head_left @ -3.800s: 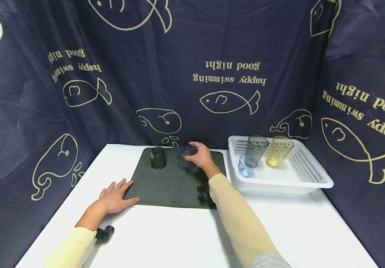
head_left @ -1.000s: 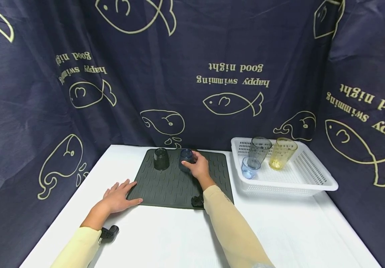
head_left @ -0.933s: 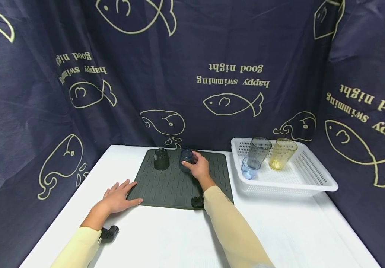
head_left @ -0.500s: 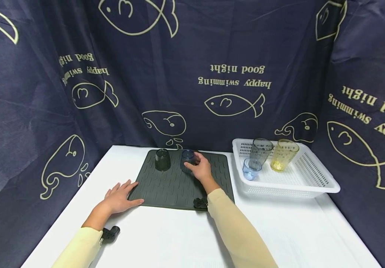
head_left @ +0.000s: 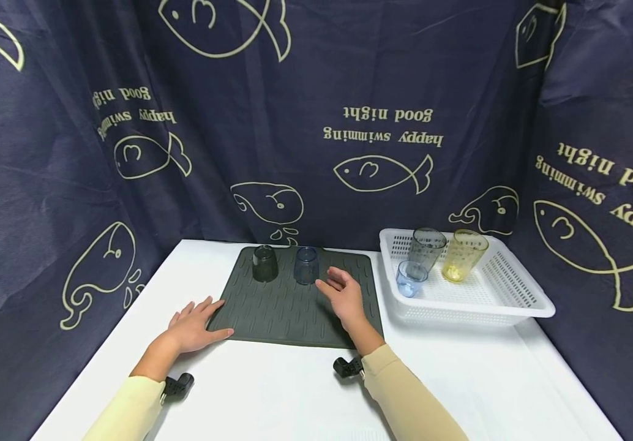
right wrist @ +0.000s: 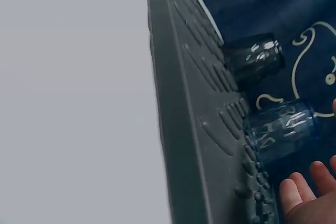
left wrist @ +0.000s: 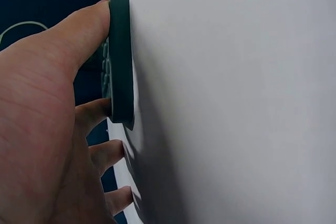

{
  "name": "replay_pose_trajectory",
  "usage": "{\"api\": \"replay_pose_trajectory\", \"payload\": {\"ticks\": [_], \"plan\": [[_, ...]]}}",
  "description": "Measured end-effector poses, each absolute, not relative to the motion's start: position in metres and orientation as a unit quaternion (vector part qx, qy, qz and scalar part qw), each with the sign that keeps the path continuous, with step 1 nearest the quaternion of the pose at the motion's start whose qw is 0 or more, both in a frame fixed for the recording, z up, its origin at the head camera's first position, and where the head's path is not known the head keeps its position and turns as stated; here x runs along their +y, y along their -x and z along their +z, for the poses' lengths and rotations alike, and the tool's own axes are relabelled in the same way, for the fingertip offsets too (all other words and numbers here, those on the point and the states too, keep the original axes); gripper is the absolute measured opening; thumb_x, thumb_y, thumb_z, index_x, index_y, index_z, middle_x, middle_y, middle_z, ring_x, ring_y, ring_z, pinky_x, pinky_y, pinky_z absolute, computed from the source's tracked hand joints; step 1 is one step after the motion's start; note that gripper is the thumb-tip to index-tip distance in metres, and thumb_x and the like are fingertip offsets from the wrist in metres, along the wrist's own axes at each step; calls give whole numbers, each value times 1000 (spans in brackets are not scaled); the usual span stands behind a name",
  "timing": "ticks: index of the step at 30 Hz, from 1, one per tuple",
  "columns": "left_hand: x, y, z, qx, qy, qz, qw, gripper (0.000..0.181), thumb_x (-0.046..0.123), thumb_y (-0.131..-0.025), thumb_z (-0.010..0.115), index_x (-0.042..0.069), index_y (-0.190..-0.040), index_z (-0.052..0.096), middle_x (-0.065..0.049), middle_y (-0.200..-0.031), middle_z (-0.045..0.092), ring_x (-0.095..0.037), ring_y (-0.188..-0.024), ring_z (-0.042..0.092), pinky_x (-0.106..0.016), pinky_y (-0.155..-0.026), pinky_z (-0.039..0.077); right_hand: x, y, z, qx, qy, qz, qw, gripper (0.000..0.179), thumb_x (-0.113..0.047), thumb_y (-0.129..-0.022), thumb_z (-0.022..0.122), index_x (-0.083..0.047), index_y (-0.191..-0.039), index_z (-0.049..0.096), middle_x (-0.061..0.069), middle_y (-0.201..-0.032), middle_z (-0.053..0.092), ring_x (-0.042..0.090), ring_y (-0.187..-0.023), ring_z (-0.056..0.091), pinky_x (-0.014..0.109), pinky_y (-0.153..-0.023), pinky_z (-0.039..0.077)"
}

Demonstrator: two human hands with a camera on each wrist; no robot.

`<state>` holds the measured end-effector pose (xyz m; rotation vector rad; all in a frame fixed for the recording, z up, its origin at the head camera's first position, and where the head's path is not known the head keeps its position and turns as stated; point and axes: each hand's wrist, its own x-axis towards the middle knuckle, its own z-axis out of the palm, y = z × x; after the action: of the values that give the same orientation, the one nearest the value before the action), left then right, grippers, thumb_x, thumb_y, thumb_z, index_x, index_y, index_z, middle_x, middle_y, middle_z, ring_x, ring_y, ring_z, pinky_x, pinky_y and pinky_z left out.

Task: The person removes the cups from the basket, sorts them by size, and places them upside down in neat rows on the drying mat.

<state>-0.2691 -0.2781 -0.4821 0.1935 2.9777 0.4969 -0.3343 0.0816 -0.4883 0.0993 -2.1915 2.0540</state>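
Two tumblers stand near the back of a dark grey ribbed mat [head_left: 289, 318], both looking upside down. The left one is a black glass [head_left: 265, 264]; beside it, with a gap between, is a blue glass [head_left: 306, 267]. My right hand [head_left: 344, 297] hovers over the mat just right of the blue glass, apart from it, fingers loosely bent and holding nothing. In the right wrist view its fingertips [right wrist: 299, 184] show near the blue glass. My left hand [head_left: 191, 329] rests at the mat's front left corner, thumb and index finger touching the mat, other fingers on the table.
A white perforated basket [head_left: 476, 309] sits to the right of the mat. Inside it are a tall grey glass [head_left: 428, 245], a yellow glass [head_left: 464, 256] and a small light blue glass [head_left: 411, 279]. A dark blue curtain [head_left: 305, 73] hangs behind the white table [head_left: 272, 392].
My right hand has let go of the blue glass and drawn back towards the front right. The blue glass now stands on the mat. My left hand has stayed at the corner.
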Motion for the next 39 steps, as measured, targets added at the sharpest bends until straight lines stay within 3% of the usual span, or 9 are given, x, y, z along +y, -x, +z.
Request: {"api": "replay_pose_trajectory", "payload": {"ticks": [12, 17, 24, 30, 39], "plan": [[-276, 271, -482, 983, -65, 164, 54, 94, 67, -88, 66, 8, -156, 40, -28, -164, 29, -64, -148, 19, -80, -116, 14, 121, 289, -483, -679, -43, 732, 47, 51, -12, -91, 78, -5, -138, 59, 25, -143, 57, 38, -133, 58, 17, -94, 57], [-277, 271, -480, 983, -64, 163, 58, 95, 68, -88, 65, 8, -157, 39, -28, -164, 28, -63, -148, 18, -80, -117, 14, 143, 270, -481, -691, -49, 719, 58, 49, -9, -91, 78, -4, -137, 60, 25, -142, 59, 39, -134, 57, 16, -93, 56], [-277, 269, -482, 983, -65, 165, 54, 94, 67, -88, 66, 7, -156, 40, -29, -163, 29, -64, -147, 19, -81, -116, 15, 171, 247, -477, -714, -67, 692, 84, 48, -9, -91, 78, -4, -136, 61, 9, -130, 69, 26, -124, 67, 17, -94, 57], [-276, 269, -482, 983, -65, 165, 54, 95, 67, -88, 66, 7, -156, 40, -29, -163, 29, -64, -147, 19, -81, -115, 15, 191, 234, -475, -694, -103, 702, 122, 46, 1, -90, 76, 8, -132, 59, -7, -117, 73, 12, -116, 69, 20, -97, 57], [-276, 270, -480, 983, -68, 161, 53, 95, 69, -87, 65, 7, -155, 41, -30, -162, 30, -65, -147, 20, -81, -115, 17, 215, 229, -470, -642, -135, 727, 203, 39, 19, -85, 70, 22, -122, 57, 16, -113, 74, 15, -107, 74, 26, -92, 60]]}}
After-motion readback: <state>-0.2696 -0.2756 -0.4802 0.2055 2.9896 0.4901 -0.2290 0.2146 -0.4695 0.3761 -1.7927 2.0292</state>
